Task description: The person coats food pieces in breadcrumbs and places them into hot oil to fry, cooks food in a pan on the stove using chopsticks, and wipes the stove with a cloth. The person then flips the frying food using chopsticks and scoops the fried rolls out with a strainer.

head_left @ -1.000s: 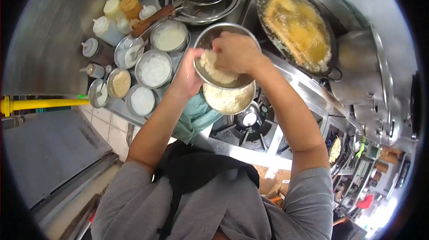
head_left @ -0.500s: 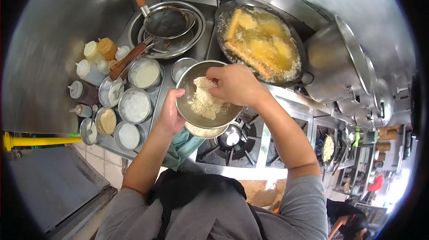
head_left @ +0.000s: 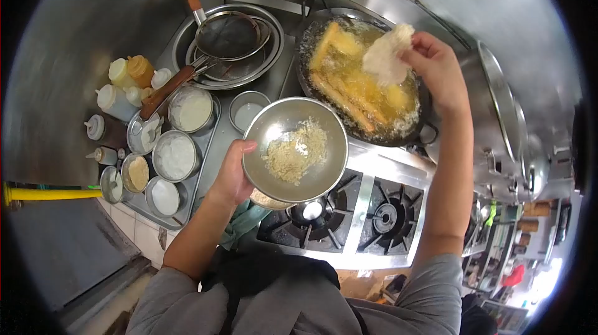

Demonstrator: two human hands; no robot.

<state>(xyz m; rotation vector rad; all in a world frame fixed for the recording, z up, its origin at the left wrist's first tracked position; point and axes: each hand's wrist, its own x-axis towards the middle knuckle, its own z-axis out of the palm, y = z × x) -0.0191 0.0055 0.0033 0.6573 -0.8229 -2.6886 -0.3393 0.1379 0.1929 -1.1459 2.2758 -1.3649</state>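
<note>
The right hand (head_left: 434,70) pinched a pale, coated piece (head_left: 387,56) over the wok's (head_left: 418,137) right side, while the left hand (head_left: 233,174) gripped a steel bowl's (head_left: 252,176) left edge.

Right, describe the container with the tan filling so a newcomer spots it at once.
Left of the stove, a metal tray carries a cluster of round containers. Toward its lower left sits the small tan-filled container. Its tan filling stands out, since those around it hold white.
</note>
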